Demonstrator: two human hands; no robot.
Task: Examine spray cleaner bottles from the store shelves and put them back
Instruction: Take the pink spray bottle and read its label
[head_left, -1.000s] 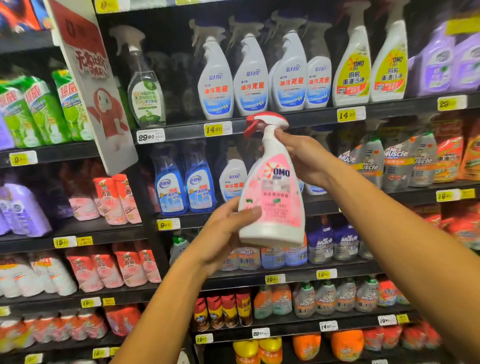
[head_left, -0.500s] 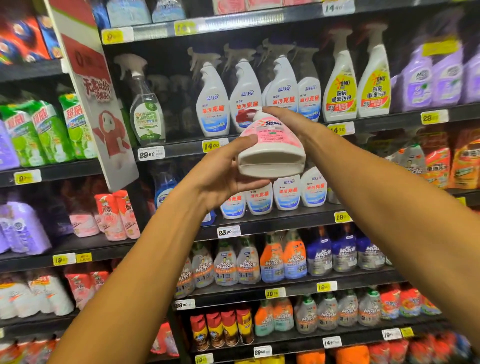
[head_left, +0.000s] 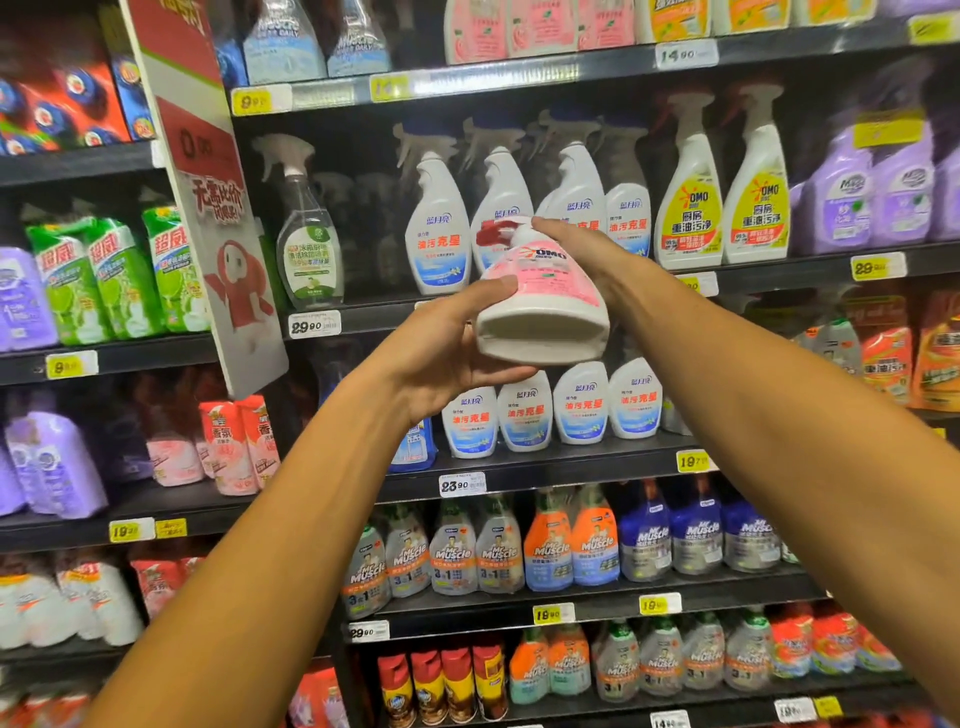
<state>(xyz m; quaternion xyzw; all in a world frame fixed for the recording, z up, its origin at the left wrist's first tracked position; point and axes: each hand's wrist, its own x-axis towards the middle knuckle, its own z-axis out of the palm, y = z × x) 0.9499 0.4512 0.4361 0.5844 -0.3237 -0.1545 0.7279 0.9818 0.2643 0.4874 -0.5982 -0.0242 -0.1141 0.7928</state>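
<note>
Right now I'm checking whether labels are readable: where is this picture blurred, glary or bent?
Head view: the pink bottle and its red trigger are motion-smeared; glare whitens the top shelf edge; the left sign and shelves lean from wide-angle bending; price tag reads clearly.

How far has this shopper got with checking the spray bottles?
Done: the pink OMO bottle is off the shelf. In hand: left hand and right hand hold it tipped, base toward the camera. Left: returning it, possibly beside similar pink bottles on the top shelf.
</note>
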